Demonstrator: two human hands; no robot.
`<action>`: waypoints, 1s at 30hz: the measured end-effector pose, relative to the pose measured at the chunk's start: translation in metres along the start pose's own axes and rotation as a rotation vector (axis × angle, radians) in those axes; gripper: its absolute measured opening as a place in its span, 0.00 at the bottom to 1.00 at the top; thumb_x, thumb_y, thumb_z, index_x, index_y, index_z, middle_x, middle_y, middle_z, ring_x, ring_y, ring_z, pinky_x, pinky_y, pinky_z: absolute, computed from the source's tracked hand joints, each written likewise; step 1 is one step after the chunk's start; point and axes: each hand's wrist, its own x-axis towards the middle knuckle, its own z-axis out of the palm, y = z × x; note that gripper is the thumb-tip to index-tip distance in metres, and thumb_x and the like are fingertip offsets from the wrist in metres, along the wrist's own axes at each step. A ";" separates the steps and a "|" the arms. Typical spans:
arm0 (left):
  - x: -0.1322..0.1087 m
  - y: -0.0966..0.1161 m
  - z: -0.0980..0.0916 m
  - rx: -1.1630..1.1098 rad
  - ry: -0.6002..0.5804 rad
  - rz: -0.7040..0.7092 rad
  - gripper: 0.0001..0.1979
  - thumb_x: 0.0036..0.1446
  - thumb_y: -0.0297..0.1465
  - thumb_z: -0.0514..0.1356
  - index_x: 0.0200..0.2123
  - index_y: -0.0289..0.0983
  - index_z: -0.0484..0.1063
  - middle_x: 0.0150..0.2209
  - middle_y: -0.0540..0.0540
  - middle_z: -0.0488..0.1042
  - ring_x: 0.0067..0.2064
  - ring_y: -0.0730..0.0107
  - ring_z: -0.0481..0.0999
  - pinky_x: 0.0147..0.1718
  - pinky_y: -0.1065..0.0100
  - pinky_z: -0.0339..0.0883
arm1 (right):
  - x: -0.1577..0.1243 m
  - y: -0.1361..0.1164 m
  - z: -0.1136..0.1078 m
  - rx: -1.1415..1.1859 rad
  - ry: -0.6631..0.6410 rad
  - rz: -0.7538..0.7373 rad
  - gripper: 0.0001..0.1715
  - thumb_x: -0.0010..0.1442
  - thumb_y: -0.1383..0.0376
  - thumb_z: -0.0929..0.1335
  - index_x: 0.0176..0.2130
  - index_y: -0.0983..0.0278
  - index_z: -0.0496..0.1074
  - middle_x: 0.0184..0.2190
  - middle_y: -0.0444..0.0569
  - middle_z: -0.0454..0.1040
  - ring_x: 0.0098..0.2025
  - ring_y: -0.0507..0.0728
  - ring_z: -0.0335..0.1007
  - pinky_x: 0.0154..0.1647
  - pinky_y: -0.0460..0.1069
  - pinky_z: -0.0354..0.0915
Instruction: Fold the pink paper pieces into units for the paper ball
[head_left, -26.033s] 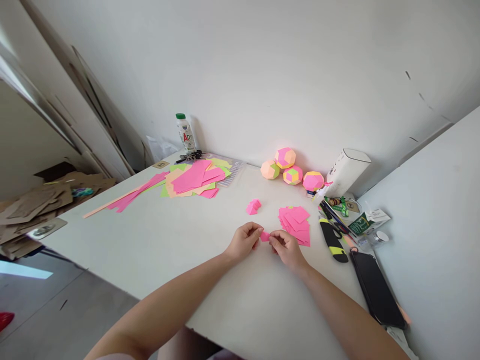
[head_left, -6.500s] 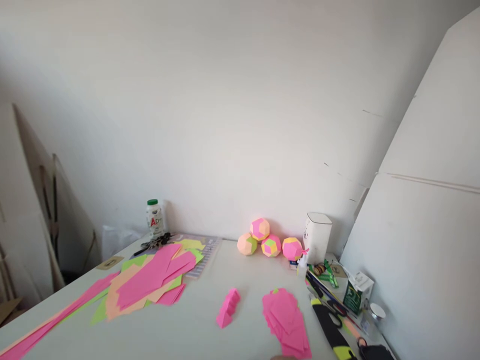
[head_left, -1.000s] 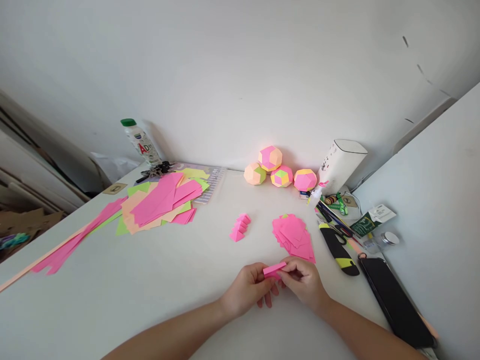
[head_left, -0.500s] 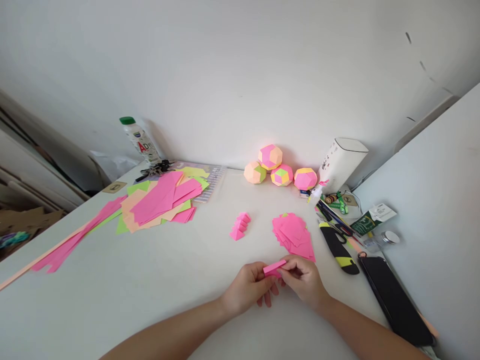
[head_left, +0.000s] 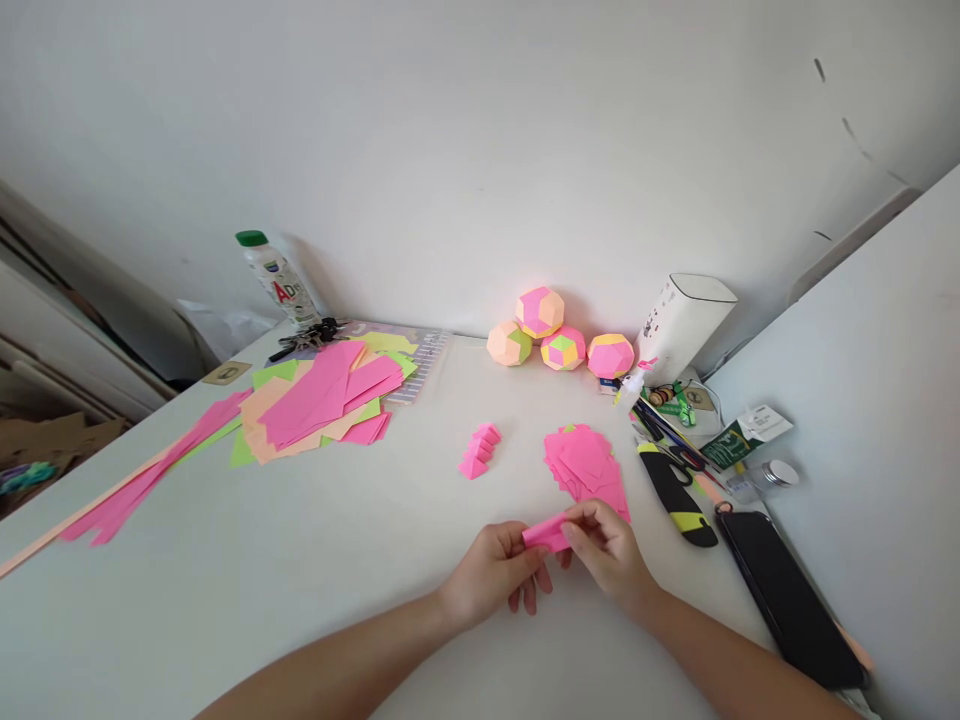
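Observation:
Both hands meet low over the white table (head_left: pixel 315 560) near its front edge. My left hand (head_left: pixel 491 572) pinches one end of a small folded pink paper piece (head_left: pixel 546 533); my right hand (head_left: pixel 609 551) pinches the other end with thumb and fingers. Just beyond my right hand lies a loose pile of pink paper squares (head_left: pixel 585 465). A short row of folded pink units (head_left: pixel 478 451) sits a little further left.
Pink, green and peach sheets (head_left: pixel 322 397) lie at the back left by a green-capped bottle (head_left: pixel 276 279) and keys. Several paper polyhedra (head_left: pixel 559 335) stand against the wall beside a white box (head_left: pixel 686 322). A black-yellow knife (head_left: pixel 675 496), pens and a dark phone (head_left: pixel 791 602) line the right.
The pink piece has opened slightly between my fingers and both hands have edged up the frame. Earlier, the camera looked up at the wall with no hands in view.

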 end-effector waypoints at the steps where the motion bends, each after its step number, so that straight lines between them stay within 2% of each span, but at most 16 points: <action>1: 0.000 0.000 -0.001 -0.012 0.003 0.002 0.16 0.53 0.42 0.57 0.31 0.33 0.68 0.23 0.49 0.74 0.18 0.76 0.70 0.14 0.76 0.56 | 0.001 -0.001 -0.001 0.008 0.000 0.013 0.10 0.59 0.58 0.66 0.36 0.62 0.64 0.27 0.45 0.70 0.24 0.52 0.69 0.25 0.47 0.69; 4: 0.001 -0.002 -0.002 -0.046 0.011 0.013 0.15 0.53 0.42 0.57 0.32 0.33 0.68 0.24 0.48 0.74 0.18 0.76 0.71 0.14 0.76 0.55 | 0.003 -0.004 -0.002 0.006 -0.048 -0.008 0.12 0.59 0.57 0.66 0.39 0.62 0.64 0.34 0.48 0.69 0.29 0.52 0.68 0.30 0.48 0.69; 7: 0.001 -0.003 -0.003 -0.069 0.019 0.022 0.16 0.53 0.43 0.57 0.31 0.34 0.66 0.24 0.49 0.74 0.18 0.76 0.70 0.13 0.75 0.55 | 0.005 -0.007 -0.002 -0.105 -0.147 -0.084 0.09 0.59 0.60 0.66 0.34 0.64 0.68 0.32 0.49 0.68 0.31 0.54 0.66 0.31 0.48 0.66; 10: 0.001 -0.002 -0.003 -0.061 0.015 0.012 0.15 0.52 0.42 0.58 0.31 0.34 0.66 0.24 0.49 0.74 0.18 0.76 0.71 0.13 0.76 0.54 | 0.005 -0.008 -0.002 -0.178 -0.171 -0.125 0.08 0.58 0.62 0.66 0.30 0.65 0.70 0.29 0.48 0.68 0.31 0.54 0.64 0.30 0.48 0.63; 15: 0.001 0.001 -0.001 -0.019 0.016 -0.017 0.15 0.52 0.41 0.58 0.31 0.34 0.66 0.22 0.49 0.73 0.18 0.75 0.71 0.13 0.76 0.54 | 0.004 -0.004 -0.003 -0.145 -0.190 -0.048 0.09 0.58 0.62 0.66 0.29 0.65 0.69 0.26 0.46 0.66 0.26 0.52 0.61 0.25 0.46 0.59; 30: 0.001 0.002 -0.001 0.042 0.018 -0.051 0.15 0.52 0.43 0.57 0.29 0.35 0.63 0.19 0.52 0.71 0.17 0.75 0.69 0.13 0.75 0.54 | 0.005 -0.005 -0.002 -0.123 -0.209 0.035 0.08 0.55 0.65 0.65 0.25 0.64 0.66 0.23 0.42 0.59 0.25 0.51 0.56 0.25 0.46 0.56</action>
